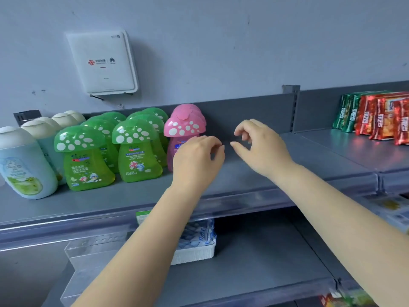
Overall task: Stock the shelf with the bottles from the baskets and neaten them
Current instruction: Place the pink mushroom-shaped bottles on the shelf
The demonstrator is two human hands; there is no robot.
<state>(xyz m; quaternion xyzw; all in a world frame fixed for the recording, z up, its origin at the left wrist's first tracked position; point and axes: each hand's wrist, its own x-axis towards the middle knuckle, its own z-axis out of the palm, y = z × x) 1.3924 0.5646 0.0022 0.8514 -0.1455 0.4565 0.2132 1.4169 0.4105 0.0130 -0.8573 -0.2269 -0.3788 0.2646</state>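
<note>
Bottles (135, 151) on shelf (243, 173), hands empty

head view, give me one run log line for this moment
left hand: open, beside pink mushroom bottles | right hand: open, holding nothing | shelf: bare to the right of pink row | phase: neatening

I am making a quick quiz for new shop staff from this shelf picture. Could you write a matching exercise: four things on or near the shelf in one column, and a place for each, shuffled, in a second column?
Column one:
1. pale blue bottles
2. green mushroom bottles
3. pink mushroom bottles
4. red snack packets

Column two:
A. far right of the shelf
B. just behind the left hand
C. far left end of the row
D. between the pale blue and the pink ones

Pairs: 1-C, 2-D, 3-B, 4-A
</note>
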